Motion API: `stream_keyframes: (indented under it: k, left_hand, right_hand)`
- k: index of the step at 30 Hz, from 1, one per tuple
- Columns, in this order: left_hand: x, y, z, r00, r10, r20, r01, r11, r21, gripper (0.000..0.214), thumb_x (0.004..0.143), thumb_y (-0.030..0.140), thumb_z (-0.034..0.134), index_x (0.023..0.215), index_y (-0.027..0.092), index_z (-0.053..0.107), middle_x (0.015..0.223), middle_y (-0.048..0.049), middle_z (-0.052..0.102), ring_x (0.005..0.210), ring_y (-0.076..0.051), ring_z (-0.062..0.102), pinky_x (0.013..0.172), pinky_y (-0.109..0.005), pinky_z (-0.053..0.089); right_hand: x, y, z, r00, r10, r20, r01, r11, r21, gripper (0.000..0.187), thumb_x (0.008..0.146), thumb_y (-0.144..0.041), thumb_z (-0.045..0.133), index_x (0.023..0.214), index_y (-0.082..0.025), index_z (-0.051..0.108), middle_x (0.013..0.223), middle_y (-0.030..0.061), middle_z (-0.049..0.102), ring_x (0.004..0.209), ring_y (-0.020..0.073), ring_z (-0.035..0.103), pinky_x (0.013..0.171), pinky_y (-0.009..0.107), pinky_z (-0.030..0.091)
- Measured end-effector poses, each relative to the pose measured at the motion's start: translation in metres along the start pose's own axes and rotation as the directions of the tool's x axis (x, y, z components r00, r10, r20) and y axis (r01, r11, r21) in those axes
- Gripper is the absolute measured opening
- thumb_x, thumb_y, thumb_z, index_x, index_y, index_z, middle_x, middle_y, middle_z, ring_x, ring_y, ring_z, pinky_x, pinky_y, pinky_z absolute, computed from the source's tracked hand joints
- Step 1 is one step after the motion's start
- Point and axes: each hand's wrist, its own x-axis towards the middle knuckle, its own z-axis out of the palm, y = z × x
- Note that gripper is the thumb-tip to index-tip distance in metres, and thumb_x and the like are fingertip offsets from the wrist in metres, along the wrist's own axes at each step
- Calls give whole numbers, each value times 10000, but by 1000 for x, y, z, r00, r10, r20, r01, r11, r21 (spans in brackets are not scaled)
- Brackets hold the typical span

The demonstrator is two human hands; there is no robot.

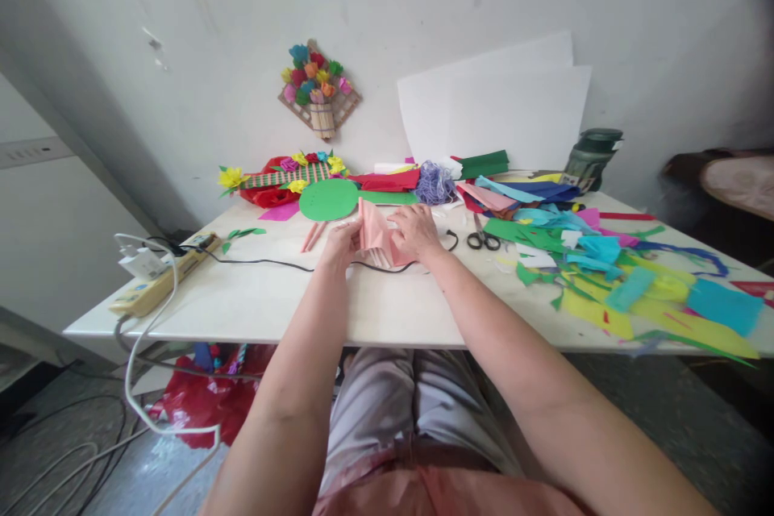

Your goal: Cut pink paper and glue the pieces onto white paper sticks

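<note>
My left hand [339,245] and my right hand [416,230] both grip a folded piece of pink paper [376,235] held just above the white table [272,302], near its middle. The fingers of each hand are closed on the paper's edges. Two thin pink paper rolls [313,236] lie on the table just left of my left hand. A black cable [266,261] runs under my hands.
Black scissors [482,239] lie right of my right hand. Coloured paper scraps [629,282] cover the right side. A green paper disc [328,199], purple shreds [434,183] and paper flowers [284,174] sit behind. A power strip [158,274] rests at the left edge. White sheets [501,109] lean on the wall.
</note>
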Motion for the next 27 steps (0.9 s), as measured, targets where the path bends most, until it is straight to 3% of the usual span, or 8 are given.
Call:
stream_keyframes:
  k: [6, 11, 14, 21, 27]
  left_hand:
    - [2, -2, 0, 999, -39, -36, 38, 999, -11, 202, 597, 238, 699, 736, 107, 631, 577, -17, 618, 547, -142, 597, 527, -238, 470]
    - [0, 1, 1, 999, -46, -4, 46, 999, -11, 178, 612, 248, 696, 705, 118, 619, 545, 3, 591, 503, -120, 564, 492, -223, 453]
    - [-2, 3, 3, 1000, -27, -4, 27, 1000, 2, 158, 607, 248, 697, 658, 135, 598, 527, 17, 577, 487, -111, 550, 479, -212, 442]
    - [-3, 4, 4, 1000, -10, -17, 11, 999, 39, 113, 641, 246, 657, 642, 159, 586, 522, 22, 569, 502, -122, 560, 482, -216, 441]
    - [-6, 5, 6, 1000, -9, 13, 9, 1000, 2, 144, 645, 239, 671, 632, 144, 565, 526, 18, 564, 517, -117, 568, 473, -201, 418]
  right_hand:
    - [-1, -6, 1, 998, -49, -34, 49, 999, -5, 285, 718, -186, 492, 945, -162, 663, 960, 99, 610, 922, 249, 455, 852, 395, 262]
    - [-4, -22, -5, 997, -72, -37, 73, 997, 12, 237, 739, -243, 482, 862, -142, 657, 826, 92, 640, 815, 223, 519, 770, 346, 312]
    - [-8, -32, -8, 997, -29, 77, 26, 999, 40, 253, 773, -277, 446, 810, -167, 672, 772, 69, 666, 722, 196, 560, 644, 295, 327]
    - [-8, -43, -13, 940, -27, 340, 27, 1000, 3, 320, 794, -365, 455, 690, -200, 709, 770, 71, 695, 746, 204, 609, 611, 282, 355]
    - [-6, -43, -14, 915, 55, 401, -45, 998, -33, 432, 781, -575, 442, 822, -242, 715, 875, 82, 690, 833, 242, 617, 685, 320, 402]
